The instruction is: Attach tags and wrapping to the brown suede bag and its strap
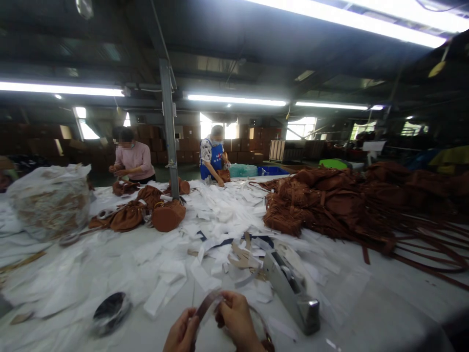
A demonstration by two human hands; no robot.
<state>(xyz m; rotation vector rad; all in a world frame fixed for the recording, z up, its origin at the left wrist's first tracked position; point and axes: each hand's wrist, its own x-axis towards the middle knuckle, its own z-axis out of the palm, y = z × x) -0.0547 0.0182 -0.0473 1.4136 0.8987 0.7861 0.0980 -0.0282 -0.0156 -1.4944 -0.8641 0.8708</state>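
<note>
A narrow brown strap [207, 304] arches between my two hands above the near edge of the table. My left hand [182, 331] is closed around one stretch of it, thumb on top. With bent fingers, my right hand [237, 320] pinches the strap near the top of its arch, where something clear and shiny, like film or tape, shows. More of the strap curves down behind my right wrist, with a small metal-looking fitting low down. Just right of my hands stands a grey tape dispenser [291, 291]. A black ring-shaped roll [112, 313] lies to the left.
White paper scraps [227, 205] cover much of the table. Brown fringed bags with long straps [322, 200] are heaped on the right. Several brown bags [168, 215] lie by a metal post [168, 127]. A full clear plastic bag [51, 203] sits left. Two people work across the table.
</note>
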